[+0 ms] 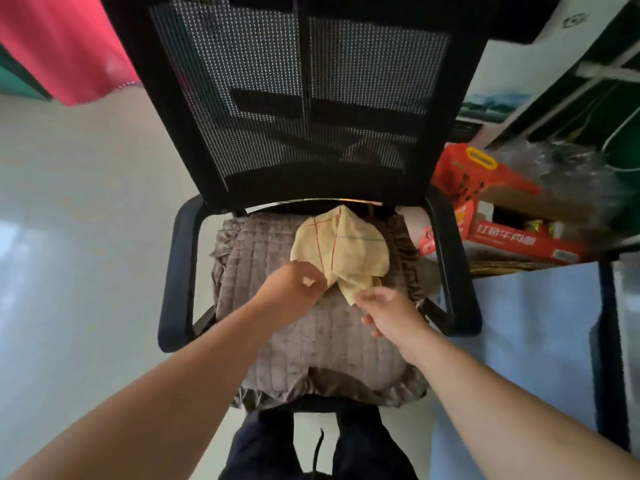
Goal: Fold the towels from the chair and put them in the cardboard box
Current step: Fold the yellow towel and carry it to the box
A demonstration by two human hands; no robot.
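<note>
Right at the middle of the view stands a black office chair (301, 109) with a mesh back and two curved armrests, its seat covered by a quilted grey-brown cushion (311, 337) with a ruffled edge. On the rear half of that cushion, just in front of the chair's backrest, lies a crumpled pale yellow towel (343, 240) marked with thin red and blue lines. Both bare arms reach in from the chair's front edge. The left hand (294, 282) is at the towel's near left corner, fingers curled down onto the cloth; it seems to pinch the edge, though motion blur makes the hold hard to confirm. The right hand (384, 310) hovers over the cushion just by the towel's near tip, fingers loosely spread and relaxed, holding nothing, its fingertips touching or almost touching the fabric. To the right of the chair, beyond its armrest, sits a red printed carton (502, 233) among clutter, with crinkled clear plastic (568, 174) behind it. A pale blue surface (526, 341) lies beside the chair's right armrest, nearer the person. To the left of the chair is a pale glossy floor (86, 237), and a red cloth (65, 46) hangs at the upper left of the backrest. Dark trouser legs (311, 448) show below the chair's front edge.
</note>
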